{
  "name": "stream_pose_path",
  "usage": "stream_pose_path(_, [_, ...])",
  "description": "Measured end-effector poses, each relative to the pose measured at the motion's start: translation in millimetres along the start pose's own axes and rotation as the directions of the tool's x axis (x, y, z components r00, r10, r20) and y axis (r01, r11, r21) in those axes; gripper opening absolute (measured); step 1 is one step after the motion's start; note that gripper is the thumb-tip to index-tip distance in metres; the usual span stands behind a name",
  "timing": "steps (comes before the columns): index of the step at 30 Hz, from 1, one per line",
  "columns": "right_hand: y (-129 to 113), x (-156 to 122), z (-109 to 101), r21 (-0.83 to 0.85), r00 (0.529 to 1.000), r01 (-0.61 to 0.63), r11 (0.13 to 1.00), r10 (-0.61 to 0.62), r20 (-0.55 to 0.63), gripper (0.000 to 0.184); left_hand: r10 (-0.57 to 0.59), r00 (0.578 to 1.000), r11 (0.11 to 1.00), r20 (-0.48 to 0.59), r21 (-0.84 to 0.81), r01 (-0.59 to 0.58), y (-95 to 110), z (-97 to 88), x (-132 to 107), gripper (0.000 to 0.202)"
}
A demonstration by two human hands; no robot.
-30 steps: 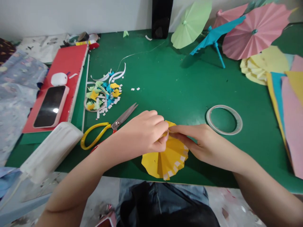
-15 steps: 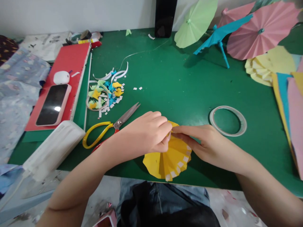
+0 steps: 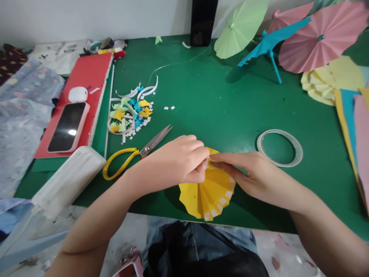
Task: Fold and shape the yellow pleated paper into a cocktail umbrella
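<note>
A pleated yellow paper disc (image 3: 211, 192), with small white tape squares along its lower right rim, is held near the table's front edge. My left hand (image 3: 188, 159) is closed at its upper part, the fingertips curled out of sight. From the right, my right hand (image 3: 245, 169) pinches the disc's upper edge between thumb and forefinger, close to the left fingers. Whatever lies between the fingertips is too small to make out. Scissors with yellow handles (image 3: 122, 163) lie left of my left hand. A roll of white tape (image 3: 279, 148) rests beyond my right wrist.
Paper scraps (image 3: 132, 113) are heaped at the left, beside a red folder (image 3: 95, 73) bearing a phone (image 3: 68, 127). A white power bank (image 3: 69, 181) sits at the front left. Paper umbrellas (image 3: 319, 38) stand at the back right. Coloured sheets (image 3: 361, 130) lie far right.
The whole view has shifted slightly, so things on the table appear a little further right. Both hands keep hold of the yellow paper disc, with hardly any change in their grip.
</note>
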State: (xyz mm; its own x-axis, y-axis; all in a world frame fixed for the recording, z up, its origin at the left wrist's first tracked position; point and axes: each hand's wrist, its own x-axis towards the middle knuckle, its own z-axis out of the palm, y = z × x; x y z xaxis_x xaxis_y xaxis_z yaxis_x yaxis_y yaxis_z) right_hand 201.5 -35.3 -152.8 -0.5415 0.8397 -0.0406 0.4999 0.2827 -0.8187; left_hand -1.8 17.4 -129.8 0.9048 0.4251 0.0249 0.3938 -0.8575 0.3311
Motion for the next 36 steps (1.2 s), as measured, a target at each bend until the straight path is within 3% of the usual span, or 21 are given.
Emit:
stream_pose_path(3, [0.4,-0.1,-0.7,0.008,0.999,-0.031,0.999,0.031,-0.009,0.031,-0.022,1.0,0.995,-0.012,-0.095,0.02,-3.3,-2.8,-3.2,0.015])
stream_pose_path(7, [2.4,1.4,-0.7,-0.002,0.996,-0.086,0.996,0.086,-0.025,0.025,-0.157,0.986,0.968,-0.05,-0.204,0.144,-17.5,-13.9,-11.7,0.013])
stream_pose_path(10, [4.3,3.5,0.8,-0.003,0.991,-0.13,0.991,0.13,-0.039,0.022,-0.325,0.919,0.944,-0.223,-0.131,0.302,-31.2,-21.3,-17.3,0.013])
stream_pose_path(12, [4.6,4.6,2.2,0.015,0.987,-0.153,0.988,0.154,-0.045,0.022,-0.369,0.876,0.929,-0.311,-0.087,0.361,-33.7,-22.6,-17.9,0.017])
stream_pose_path(14, [3.7,5.0,3.1,0.037,0.986,-0.156,0.987,0.158,-0.049,0.023,-0.303,0.907,0.953,-0.291,-0.076,0.294,-27.7,-20.3,-15.4,0.02])
stream_pose_path(17, [0.6,4.2,3.0,0.054,0.992,-0.124,0.991,0.126,-0.029,0.026,-0.093,0.987,0.995,-0.134,-0.054,0.086,-10.3,-10.9,-8.2,0.016])
stream_pose_path(19, [-1.5,3.0,2.5,0.045,0.995,-0.098,0.994,0.099,-0.017,0.028,-0.03,0.997,1.0,-0.067,-0.002,0.03,-1.6,-3.6,-3.7,0.017])
stream_pose_path(28, [-3.2,1.3,3.5,-0.007,0.997,-0.068,0.998,0.068,-0.027,0.03,-0.071,0.997,0.997,-0.024,0.023,0.071,-1.9,3.0,0.0,0.018])
stream_pose_path(32, [-1.5,1.3,2.7,-0.003,0.996,-0.079,0.997,0.079,-0.029,0.031,-0.071,0.997,0.996,-0.021,-0.05,0.07,-2.9,0.9,-1.3,0.014])
stream_pose_path(36, [1.9,2.3,3.2,0.007,0.99,-0.122,0.993,0.122,-0.076,0.023,-0.164,0.98,0.98,-0.114,-0.13,0.149,-19.5,-8.5,-10.5,0.011])
